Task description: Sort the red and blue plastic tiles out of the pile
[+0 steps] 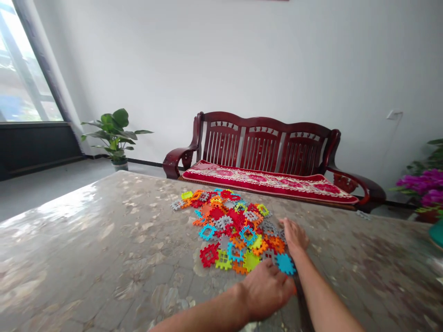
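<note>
Head view, lower right: left hand [268, 287] curls, right hand [295, 236] flanks coloured tiles [236, 220], perhaps hemming them in. I cannot tell what either grips.

This looks like a home's sitting room: over by the white wall [242, 60] stands a carved dark-red wooden bench [260, 145] with a flowery seat cover [270, 182]. There's a leafy potted plant [117, 133] near the window [26, 69], and purple flowers [425, 184] on the other side.
</note>
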`<action>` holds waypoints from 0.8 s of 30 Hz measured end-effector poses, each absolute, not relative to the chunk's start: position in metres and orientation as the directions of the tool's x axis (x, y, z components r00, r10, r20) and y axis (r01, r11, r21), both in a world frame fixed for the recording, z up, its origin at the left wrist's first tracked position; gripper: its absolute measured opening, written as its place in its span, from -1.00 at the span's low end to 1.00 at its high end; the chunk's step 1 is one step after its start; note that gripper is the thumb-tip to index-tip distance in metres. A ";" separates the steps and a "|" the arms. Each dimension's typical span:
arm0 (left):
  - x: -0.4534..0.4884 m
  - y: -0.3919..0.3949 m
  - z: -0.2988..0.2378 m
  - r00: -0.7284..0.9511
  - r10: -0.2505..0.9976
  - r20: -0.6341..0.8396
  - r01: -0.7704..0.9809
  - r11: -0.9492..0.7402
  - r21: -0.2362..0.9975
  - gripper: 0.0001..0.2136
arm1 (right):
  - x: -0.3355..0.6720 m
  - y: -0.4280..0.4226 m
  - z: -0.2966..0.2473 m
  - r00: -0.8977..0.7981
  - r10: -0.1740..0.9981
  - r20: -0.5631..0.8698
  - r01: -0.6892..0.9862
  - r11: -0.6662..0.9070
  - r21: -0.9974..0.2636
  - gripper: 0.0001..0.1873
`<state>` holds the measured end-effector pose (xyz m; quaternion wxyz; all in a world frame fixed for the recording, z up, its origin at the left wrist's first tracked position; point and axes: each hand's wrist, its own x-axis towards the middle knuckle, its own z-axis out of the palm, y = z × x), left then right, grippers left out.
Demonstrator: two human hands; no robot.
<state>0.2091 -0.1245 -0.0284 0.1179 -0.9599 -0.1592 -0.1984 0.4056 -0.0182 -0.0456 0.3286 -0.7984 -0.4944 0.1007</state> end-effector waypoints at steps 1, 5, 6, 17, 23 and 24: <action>0.206 -0.121 -0.029 0.865 0.273 0.420 0.360 -0.922 -0.142 -0.89 | 0.405 -0.018 -0.045 0.496 0.853 0.161 0.721 -0.301 -0.624 -0.44; 0.184 -0.102 -0.027 0.746 0.475 0.468 0.507 -0.860 0.064 -0.81 | 0.404 -0.019 -0.045 0.510 0.845 0.161 0.726 -0.323 -0.608 -0.44; 0.177 -0.097 -0.024 0.680 0.558 0.475 0.567 -0.811 0.141 -0.80 | 0.404 -0.019 -0.046 0.507 0.846 0.165 0.735 -0.325 -0.595 -0.44; 0.073 -0.012 0.002 0.117 0.897 0.427 0.824 -0.327 0.462 -0.66 | 0.405 -0.018 -0.050 0.505 0.849 0.158 0.765 -0.355 -0.536 -0.46; 0.016 0.051 -0.003 -0.114 0.960 0.256 0.942 0.023 0.336 -0.57 | 0.407 -0.018 -0.053 0.486 0.858 0.166 0.771 -0.332 -0.544 -0.42; 0.009 0.060 -0.004 -0.127 0.972 0.200 0.939 0.053 0.340 -0.54 | 0.407 -0.018 -0.053 0.480 0.860 0.175 0.776 -0.323 -0.542 -0.41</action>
